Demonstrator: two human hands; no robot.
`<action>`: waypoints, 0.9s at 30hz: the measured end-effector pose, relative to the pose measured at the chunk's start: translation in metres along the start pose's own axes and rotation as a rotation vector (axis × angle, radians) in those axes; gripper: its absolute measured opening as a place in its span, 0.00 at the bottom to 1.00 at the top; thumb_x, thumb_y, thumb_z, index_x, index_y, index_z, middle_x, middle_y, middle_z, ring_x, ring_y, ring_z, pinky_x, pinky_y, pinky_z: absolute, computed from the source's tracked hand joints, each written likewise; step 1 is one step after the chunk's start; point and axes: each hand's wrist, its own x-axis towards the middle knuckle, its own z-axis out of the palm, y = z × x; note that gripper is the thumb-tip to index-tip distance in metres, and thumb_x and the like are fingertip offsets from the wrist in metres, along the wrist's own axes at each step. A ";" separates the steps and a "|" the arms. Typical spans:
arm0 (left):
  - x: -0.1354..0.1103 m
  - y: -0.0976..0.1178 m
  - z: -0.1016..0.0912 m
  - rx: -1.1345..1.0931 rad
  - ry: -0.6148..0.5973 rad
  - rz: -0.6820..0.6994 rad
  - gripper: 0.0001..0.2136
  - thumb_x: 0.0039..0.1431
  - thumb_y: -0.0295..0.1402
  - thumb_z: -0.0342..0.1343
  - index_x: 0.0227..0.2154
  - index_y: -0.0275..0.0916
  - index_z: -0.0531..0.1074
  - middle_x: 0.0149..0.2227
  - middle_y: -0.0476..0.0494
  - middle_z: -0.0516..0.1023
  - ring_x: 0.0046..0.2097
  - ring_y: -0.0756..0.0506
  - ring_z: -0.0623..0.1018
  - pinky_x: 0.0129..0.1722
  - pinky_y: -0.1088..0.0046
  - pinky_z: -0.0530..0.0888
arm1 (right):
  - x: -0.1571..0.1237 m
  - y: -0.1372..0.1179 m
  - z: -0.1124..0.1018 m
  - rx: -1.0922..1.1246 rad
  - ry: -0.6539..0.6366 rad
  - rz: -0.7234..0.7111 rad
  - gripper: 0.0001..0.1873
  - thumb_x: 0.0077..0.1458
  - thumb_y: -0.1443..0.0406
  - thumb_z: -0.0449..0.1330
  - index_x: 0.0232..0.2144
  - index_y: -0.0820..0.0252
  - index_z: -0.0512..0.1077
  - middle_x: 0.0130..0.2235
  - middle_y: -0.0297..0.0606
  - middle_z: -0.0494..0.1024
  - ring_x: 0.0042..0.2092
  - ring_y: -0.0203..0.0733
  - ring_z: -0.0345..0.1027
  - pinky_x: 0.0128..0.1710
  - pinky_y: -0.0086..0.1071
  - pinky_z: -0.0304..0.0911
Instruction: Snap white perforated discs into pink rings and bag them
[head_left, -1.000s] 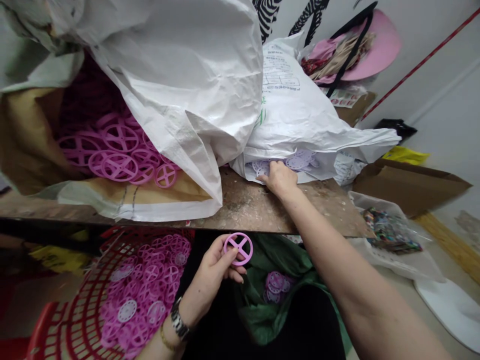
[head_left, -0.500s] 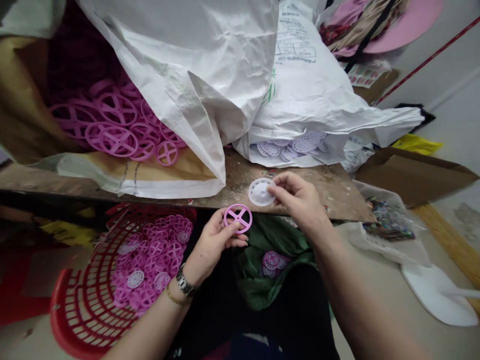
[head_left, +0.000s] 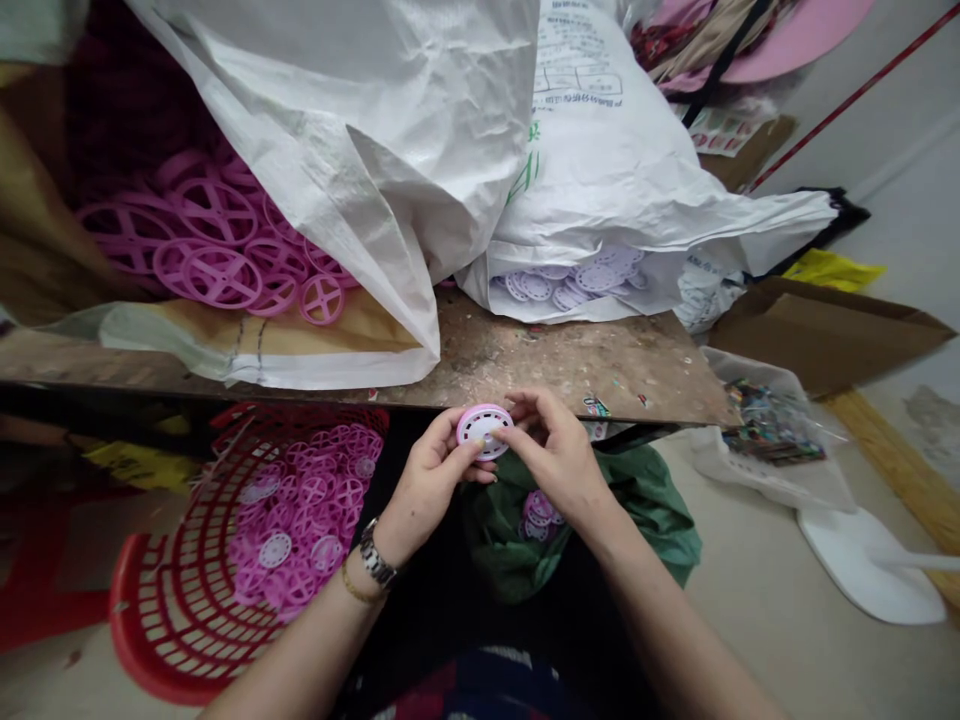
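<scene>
My left hand is closed around a pink plastic ring with crossed spokes. A white slotted plastic disc lies over the ring's face, so the spokes are hidden. With thumb and fingers, my right hand grips the disc at its right side, the thumb pressing near its middle. Both hands are held just in front of the table edge. Beneath them, a dark green bag holds several pink and white pieces.
A red basket of pink rings and some white discs stands at lower left. On the table lie an open sack of pink rings and a white sack with white discs. A clear bin is at right.
My right hand has brought the white disc left from above the table onto the pink ring in my left hand. The two pieces were apart before. The view has shifted slightly.
</scene>
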 end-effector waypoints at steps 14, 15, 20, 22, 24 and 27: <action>-0.009 0.009 0.006 0.561 -0.059 0.269 0.14 0.66 0.41 0.46 0.34 0.38 0.71 0.28 0.50 0.70 0.28 0.51 0.72 0.28 0.78 0.70 | -0.024 -0.010 0.002 0.073 -0.028 -0.001 0.07 0.57 0.62 0.58 0.28 0.57 0.72 0.29 0.33 0.74 0.32 0.39 0.67 0.34 0.30 0.62; -0.009 0.009 0.006 0.596 -0.046 0.282 0.14 0.66 0.41 0.46 0.33 0.38 0.71 0.26 0.51 0.69 0.27 0.52 0.71 0.28 0.78 0.69 | -0.025 -0.009 0.004 0.074 -0.016 0.003 0.07 0.57 0.63 0.58 0.28 0.57 0.72 0.29 0.33 0.74 0.32 0.39 0.66 0.34 0.30 0.61; -0.007 0.012 0.005 0.568 -0.098 0.178 0.14 0.65 0.42 0.45 0.38 0.39 0.71 0.31 0.49 0.71 0.30 0.50 0.73 0.25 0.79 0.71 | -0.023 -0.001 0.007 0.155 -0.015 0.099 0.07 0.56 0.61 0.58 0.29 0.58 0.72 0.28 0.32 0.73 0.31 0.38 0.65 0.32 0.30 0.61; -0.006 0.013 0.004 0.553 -0.169 0.123 0.13 0.63 0.41 0.49 0.45 0.41 0.69 0.35 0.48 0.73 0.30 0.50 0.75 0.26 0.78 0.74 | -0.021 0.002 0.005 0.194 -0.002 0.139 0.07 0.55 0.61 0.59 0.30 0.58 0.72 0.27 0.32 0.73 0.31 0.38 0.65 0.33 0.30 0.61; -0.006 0.013 0.003 0.525 -0.209 0.074 0.15 0.61 0.38 0.52 0.50 0.43 0.66 0.36 0.48 0.74 0.28 0.50 0.75 0.27 0.76 0.76 | -0.020 0.005 0.002 0.219 -0.008 0.162 0.07 0.55 0.61 0.59 0.30 0.59 0.72 0.28 0.32 0.73 0.31 0.38 0.65 0.33 0.30 0.62; -0.007 0.008 0.002 0.435 -0.171 0.040 0.20 0.61 0.37 0.52 0.55 0.44 0.62 0.35 0.47 0.74 0.27 0.49 0.76 0.25 0.74 0.77 | -0.022 0.005 -0.001 0.264 -0.106 0.138 0.08 0.56 0.62 0.59 0.38 0.58 0.72 0.35 0.34 0.76 0.37 0.40 0.69 0.38 0.31 0.64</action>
